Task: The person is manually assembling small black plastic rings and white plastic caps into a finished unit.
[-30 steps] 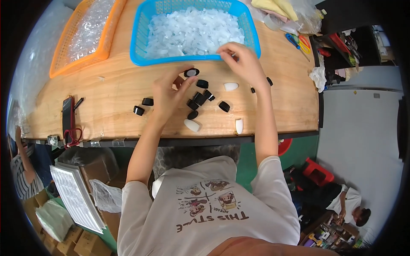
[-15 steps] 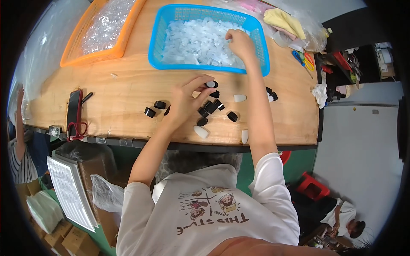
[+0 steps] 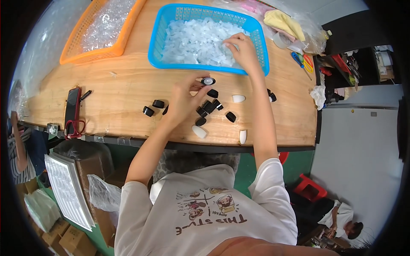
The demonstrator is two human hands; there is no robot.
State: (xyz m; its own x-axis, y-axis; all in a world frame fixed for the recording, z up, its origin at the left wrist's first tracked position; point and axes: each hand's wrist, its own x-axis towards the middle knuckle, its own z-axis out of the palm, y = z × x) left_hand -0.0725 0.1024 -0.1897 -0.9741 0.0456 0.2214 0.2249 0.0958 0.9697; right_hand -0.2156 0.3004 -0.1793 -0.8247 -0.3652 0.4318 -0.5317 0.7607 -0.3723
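My left hand (image 3: pixel 186 96) is closed, thumb and fingers pinching a small black cap (image 3: pixel 208 81) whose pale round inside faces up. Over the right part of the blue basket (image 3: pixel 209 66), my right hand (image 3: pixel 242 49) has its fingertips pinched together at the heap of translucent white plastic pieces (image 3: pixel 196 42). Whatever is between those fingertips is too small to make out. Below my hands, several black caps (image 3: pixel 208 106) lie clustered on the wooden table, with a white oval piece (image 3: pixel 199 132) nearby. Another white piece (image 3: pixel 238 98) rests close to my right forearm.
An orange basket (image 3: pixel 92 56) of clear plastic pieces stands at the far left. A phone (image 3: pixel 72 106) and red-framed glasses (image 3: pixel 75 129) lie near the left edge. Scissors (image 3: pixel 307 64) and a yellow cloth (image 3: pixel 284 23) are at the right. Another person (image 3: pixel 339 219) sits at lower right.
The cap in my left hand has tilted, so its round inside now shows more. My right hand has shifted slightly down over the basket, its fingers still together.
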